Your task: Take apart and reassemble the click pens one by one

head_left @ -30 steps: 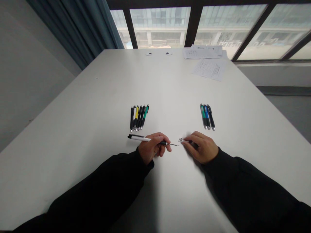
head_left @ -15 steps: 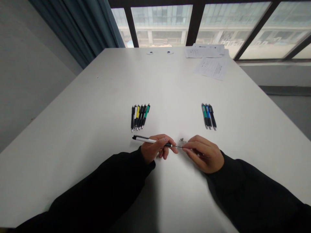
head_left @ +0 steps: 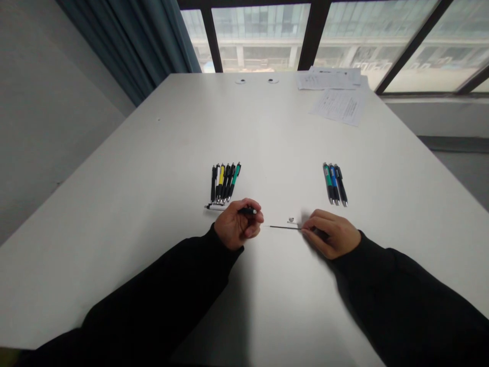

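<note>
My left hand (head_left: 239, 223) grips the pen barrel (head_left: 248, 210); at its 3 o'clock, my right hand (head_left: 331, 235) pinches the separated black refill (head_left: 284, 227). A small metal part (head_left: 291, 220) sits loose, refill's 12 o'clock.

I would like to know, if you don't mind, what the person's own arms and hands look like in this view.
Both arms wear plain black long sleeves, the left sleeve and the right sleeve, with no visible markings, reaching the wrists. The left hand and right hand are bare, without gloves.

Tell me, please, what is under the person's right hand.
The right hand is over the white table and pinches a thin black pen refill. Its fingers cover the refill's other end, so that cannot be seen, nor the tabletop under the palm.
</note>
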The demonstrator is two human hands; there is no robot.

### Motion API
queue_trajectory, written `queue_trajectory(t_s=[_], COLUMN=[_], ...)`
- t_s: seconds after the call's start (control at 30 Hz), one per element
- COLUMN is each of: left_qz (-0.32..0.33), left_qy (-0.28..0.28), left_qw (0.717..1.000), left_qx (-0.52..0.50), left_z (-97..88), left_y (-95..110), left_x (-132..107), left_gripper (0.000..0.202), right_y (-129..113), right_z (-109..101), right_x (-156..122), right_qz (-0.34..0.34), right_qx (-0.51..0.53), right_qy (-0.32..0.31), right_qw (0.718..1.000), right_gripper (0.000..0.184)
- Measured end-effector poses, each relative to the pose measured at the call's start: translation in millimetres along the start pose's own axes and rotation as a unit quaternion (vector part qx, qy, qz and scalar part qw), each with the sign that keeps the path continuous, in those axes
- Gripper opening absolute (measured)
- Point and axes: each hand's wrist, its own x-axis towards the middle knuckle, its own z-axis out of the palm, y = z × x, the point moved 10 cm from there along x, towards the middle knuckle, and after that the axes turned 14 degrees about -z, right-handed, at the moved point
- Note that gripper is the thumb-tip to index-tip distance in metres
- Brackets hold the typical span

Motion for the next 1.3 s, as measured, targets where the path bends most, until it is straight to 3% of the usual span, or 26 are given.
queue_trajectory(t_s=[0.83, 1.03, 1.2, 1.3], left_qz=[0.004, 0.017, 0.053, 0.059], left_qy=[-0.040, -0.054, -0.050, -0.045], left_qw=[0.998, 0.996, 0.994, 0.992], left_qx=[0.041, 0.073, 0.086, 0.106], left_z=[7.4, 17.5, 29.2, 32.1], left_y=[-3, -10, -31, -48], left_x=[0, 8, 16, 18], left_gripper=[0.020, 0.038, 0.067, 0.082], right_y=[8, -25, -53, -66], right_z=[-2, -33, -9, -2], right_x=[-1, 8, 21, 25], right_qz=[0.027, -0.007, -0.031, -0.054], right_qx=[-0.053, -0.033, 0.088, 0.099], right_qy=[-0.021, 0.103, 0.079, 0.084], right_qw=[0.998, 0.994, 0.993, 0.990], right_gripper=[0.011, 0.008, 0.045, 0.033])
